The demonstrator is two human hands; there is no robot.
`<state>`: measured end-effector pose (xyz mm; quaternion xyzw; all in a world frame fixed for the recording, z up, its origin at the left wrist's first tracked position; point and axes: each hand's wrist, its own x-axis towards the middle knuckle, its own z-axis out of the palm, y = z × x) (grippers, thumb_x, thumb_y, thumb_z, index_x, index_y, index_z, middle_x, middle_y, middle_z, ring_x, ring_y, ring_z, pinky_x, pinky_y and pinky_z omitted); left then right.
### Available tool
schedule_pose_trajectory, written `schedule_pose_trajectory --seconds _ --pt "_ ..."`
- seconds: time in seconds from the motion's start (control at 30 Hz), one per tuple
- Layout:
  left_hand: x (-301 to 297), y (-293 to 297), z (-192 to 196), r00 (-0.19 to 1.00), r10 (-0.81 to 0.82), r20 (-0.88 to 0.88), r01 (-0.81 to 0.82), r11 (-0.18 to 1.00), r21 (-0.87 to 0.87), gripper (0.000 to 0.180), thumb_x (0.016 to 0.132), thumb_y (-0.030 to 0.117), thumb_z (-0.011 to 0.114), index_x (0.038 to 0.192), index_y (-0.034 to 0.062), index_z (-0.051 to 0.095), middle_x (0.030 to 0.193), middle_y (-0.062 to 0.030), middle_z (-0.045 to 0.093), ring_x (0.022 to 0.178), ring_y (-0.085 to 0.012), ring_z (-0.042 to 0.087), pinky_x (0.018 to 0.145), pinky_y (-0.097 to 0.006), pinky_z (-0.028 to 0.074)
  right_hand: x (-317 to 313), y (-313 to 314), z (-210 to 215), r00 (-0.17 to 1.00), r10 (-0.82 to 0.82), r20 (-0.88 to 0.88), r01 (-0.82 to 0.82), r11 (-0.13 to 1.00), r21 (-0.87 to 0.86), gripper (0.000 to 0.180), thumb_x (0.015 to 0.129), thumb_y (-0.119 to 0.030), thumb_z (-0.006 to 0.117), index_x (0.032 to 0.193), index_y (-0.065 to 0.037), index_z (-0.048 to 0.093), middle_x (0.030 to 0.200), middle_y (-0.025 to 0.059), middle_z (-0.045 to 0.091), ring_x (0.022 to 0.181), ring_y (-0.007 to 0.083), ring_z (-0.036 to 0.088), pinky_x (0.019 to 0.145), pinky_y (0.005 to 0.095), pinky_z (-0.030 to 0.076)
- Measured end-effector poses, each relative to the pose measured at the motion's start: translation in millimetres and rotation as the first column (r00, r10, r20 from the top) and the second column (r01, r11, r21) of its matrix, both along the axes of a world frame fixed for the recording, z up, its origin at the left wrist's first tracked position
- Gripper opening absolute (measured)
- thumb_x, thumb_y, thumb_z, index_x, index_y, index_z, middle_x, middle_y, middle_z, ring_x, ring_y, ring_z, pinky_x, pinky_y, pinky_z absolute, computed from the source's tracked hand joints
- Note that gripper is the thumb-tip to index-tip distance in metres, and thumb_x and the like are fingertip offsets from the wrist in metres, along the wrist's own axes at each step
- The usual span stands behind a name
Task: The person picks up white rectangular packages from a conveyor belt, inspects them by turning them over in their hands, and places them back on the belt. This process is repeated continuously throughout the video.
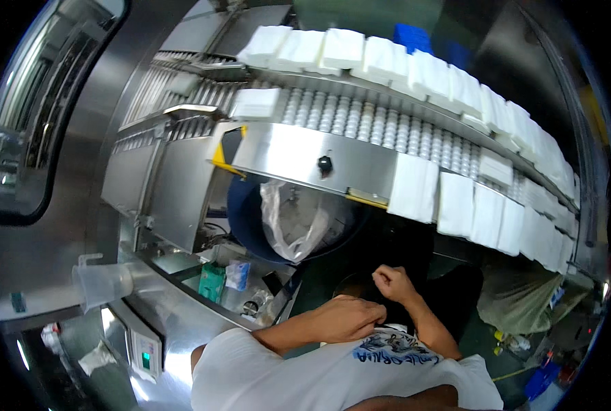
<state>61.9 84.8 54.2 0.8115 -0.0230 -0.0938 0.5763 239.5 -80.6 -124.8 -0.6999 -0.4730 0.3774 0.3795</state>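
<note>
My left hand [352,318] rests across my lap against the front of my white shirt [285,373]. Its fingers curl inward, and whatever they might hold is hidden. Just ahead and to the right, my right hand [392,282] hovers above my dark-clad legs, loosely fisted, with nothing seen in it. Neither hand touches the roller conveyor [367,125] beyond. A white folded stack [256,103] sits on its rollers at the left, and another stack [495,168] lies farther right. Nearest to my hands on the front ledge is a folded white sheet stack [413,188].
Several white stacks [343,48] line the conveyor's far ledge. Below the steel panel [285,152] stands a blue bin [245,218] with a clear liner. A plastic jug [103,284] and a scale [144,351] are at left; a large translucent bag [521,305] lies at right.
</note>
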Motion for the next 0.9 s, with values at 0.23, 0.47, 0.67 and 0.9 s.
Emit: schedule_pose_trajectory --seconds 0.23,0.47,0.67,0.9 --pt "-8 -2 -2 0.999 0.027 -0.019 -0.027 1.000 0.009 0.017 0.094 0.016 0.058 0.107 0.0053 0.059 0.091 -0.0188 0.066 0.090 -0.0418 0.068 0.079 -0.053 0.053 -4 5 -22 0.968 -0.152 0.201 0.098 0.962 0.256 0.005 0.092 -0.007 0.071 0.090 -0.003 0.069 0.069 0.0144 0.065 0.059 0.0310 0.068 0.056 0.0405 0.052" --pt "-7 -7 -5 1.000 0.013 -0.005 -0.013 0.999 0.046 0.016 0.093 0.015 0.056 0.105 0.0041 0.059 0.090 -0.0190 0.067 0.088 -0.0414 0.069 0.077 -0.053 0.053 19 12 -36 0.875 -0.309 0.371 0.140 0.898 0.417 0.006 0.093 -0.008 0.069 0.094 -0.002 0.071 0.080 0.0168 0.068 0.067 0.0350 0.068 0.059 0.0423 0.054" --pt "-12 -11 -6 0.998 -0.016 -0.055 0.020 0.998 0.060 0.017 0.095 0.017 0.056 0.106 0.0048 0.059 0.093 -0.0179 0.068 0.091 -0.0413 0.069 0.079 -0.053 0.054 30 16 -46 0.838 -0.276 0.470 0.163 0.950 0.266 0.009 0.095 -0.011 0.065 0.098 -0.003 0.069 0.090 0.0153 0.068 0.084 0.0369 0.064 0.079 0.0474 0.053" --pt "-10 -10 -6 0.997 -0.047 -0.069 0.050 0.998 0.039 0.018 0.097 0.018 0.056 0.111 0.0058 0.060 0.097 -0.0167 0.069 0.095 -0.0406 0.070 0.080 -0.052 0.054 35 14 -45 0.713 -0.451 0.536 0.335 0.892 0.305 0.017 0.096 -0.015 0.062 0.105 -0.004 0.071 0.104 0.0170 0.073 0.099 0.0408 0.066 0.109 0.0576 0.041"
